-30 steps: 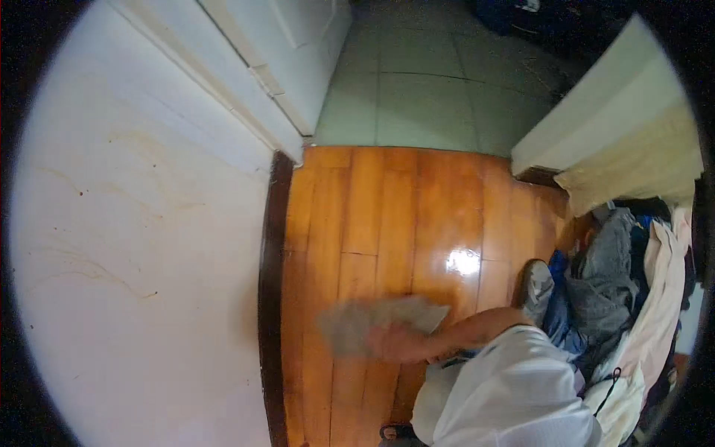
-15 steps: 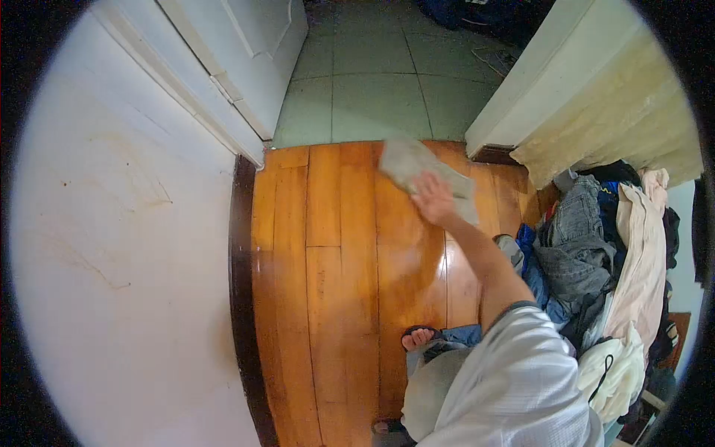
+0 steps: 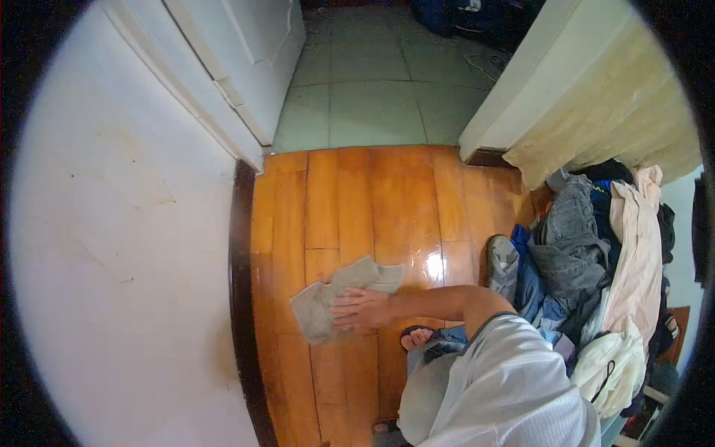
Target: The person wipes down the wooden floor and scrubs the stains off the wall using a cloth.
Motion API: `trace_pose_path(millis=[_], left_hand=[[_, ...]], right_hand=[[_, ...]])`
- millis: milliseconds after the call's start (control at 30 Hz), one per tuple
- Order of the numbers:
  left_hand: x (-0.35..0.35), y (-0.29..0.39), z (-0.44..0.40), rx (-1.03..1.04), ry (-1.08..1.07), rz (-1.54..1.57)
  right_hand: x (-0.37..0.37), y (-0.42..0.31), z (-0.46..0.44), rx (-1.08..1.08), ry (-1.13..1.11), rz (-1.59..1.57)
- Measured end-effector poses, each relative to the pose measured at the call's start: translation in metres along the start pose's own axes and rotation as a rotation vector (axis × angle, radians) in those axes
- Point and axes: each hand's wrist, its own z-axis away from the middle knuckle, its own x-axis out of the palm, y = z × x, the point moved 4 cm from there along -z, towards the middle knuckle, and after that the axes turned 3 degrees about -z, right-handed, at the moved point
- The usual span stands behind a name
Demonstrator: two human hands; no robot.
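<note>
My right hand (image 3: 363, 308) lies flat on a greyish-beige cloth (image 3: 316, 313), fingers stretched out and pointing left. The cloth is spread, creased and uneven at its edges, on the orange-brown wooden floor (image 3: 350, 201). Part of it is hidden under my palm. My arm reaches in from the right, out of a white short sleeve (image 3: 514, 372). Just below the forearm a foot in a dark sandal (image 3: 417, 337) shows. My left hand is out of view.
On the left runs a white, stained wall (image 3: 134, 246) with a dark baseboard (image 3: 242, 298). Ahead, a white door (image 3: 253, 59) stands beside green-grey tiles (image 3: 372, 112). A heap of clothes (image 3: 573, 246) and a grey slipper-like item (image 3: 503, 264) lie to the right.
My right hand and the cloth have moved from near the doorway back toward me and to the left. The cloth has turned and now lies left of my foot.
</note>
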Motion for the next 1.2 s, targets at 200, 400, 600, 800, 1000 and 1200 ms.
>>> trace_pose_path(millis=[200, 400, 600, 800, 1000, 1200], left_hand=[[0.004, -0.009, 0.019, -0.030, -0.006, -0.050], [0.018, -0.031, 0.064, 0.028, 0.073, -0.046], [0.019, -0.036, 0.083, 0.068, 0.132, -0.048], [0.005, -0.015, 0.085, 0.347, 0.216, -0.065], [0.020, -0.030, 0.091, 0.391, 0.206, -0.085], [0.018, -0.011, 0.052, 0.269, 0.050, -0.025]], right_hand=[[0.030, 0.056, -0.037, -0.102, 0.074, -0.128], [-0.025, 0.070, 0.016, 0.661, 0.106, 0.134], [0.023, -0.029, 0.011, 0.470, -0.392, 0.122], [0.037, -0.095, -0.022, 0.315, -0.574, 0.230], [0.004, -0.076, -0.030, 0.078, -0.939, 0.072], [0.008, -0.051, -0.040, -0.070, -0.832, 0.079]])
